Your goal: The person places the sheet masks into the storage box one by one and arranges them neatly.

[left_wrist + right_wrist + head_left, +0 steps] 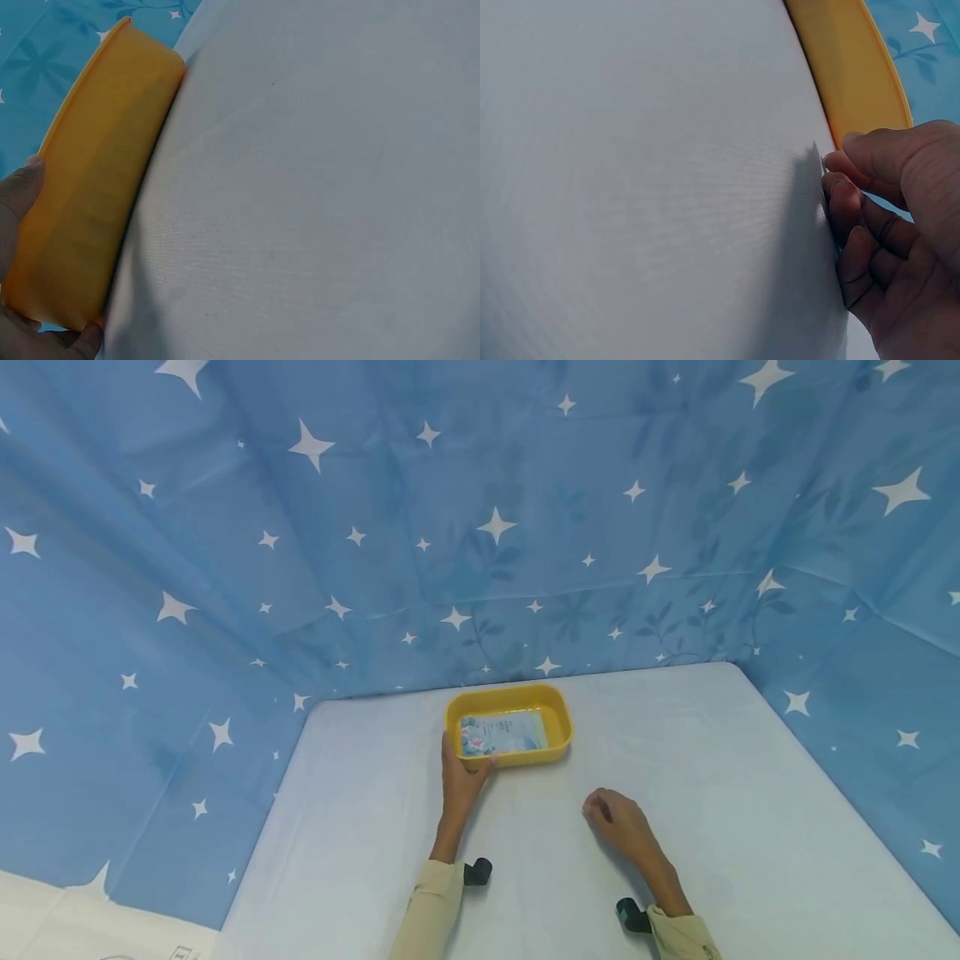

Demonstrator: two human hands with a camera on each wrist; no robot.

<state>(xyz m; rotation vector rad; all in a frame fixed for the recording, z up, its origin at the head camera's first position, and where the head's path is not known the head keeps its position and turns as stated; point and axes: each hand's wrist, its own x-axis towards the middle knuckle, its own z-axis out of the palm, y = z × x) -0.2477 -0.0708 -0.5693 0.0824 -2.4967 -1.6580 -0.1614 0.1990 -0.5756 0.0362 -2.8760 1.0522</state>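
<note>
A yellow plastic tray point(529, 758) stands near the far edge of the white table. Inside it lies a flat, pale blue-green packet point(517, 732) printed with pink flowers and small text. My left hand point(460, 783) grips the tray's near left corner, thumb against the front wall and fingers round the left side. The left wrist view shows the tray's outer wall point(105, 165) between the thumb and fingers. To the right and nearer me, my right hand point(621, 823) rests at the table with loosely curled fingers, holding nothing. It is apart from the tray.
A white cloth covers the table point(360, 827). Blue curtain fabric point(420, 527) with white stars hangs behind it and along both sides. Black wrist cameras point(478, 872) sit on both forearms. A pale sheet point(90, 927) with printed marks shows at lower left.
</note>
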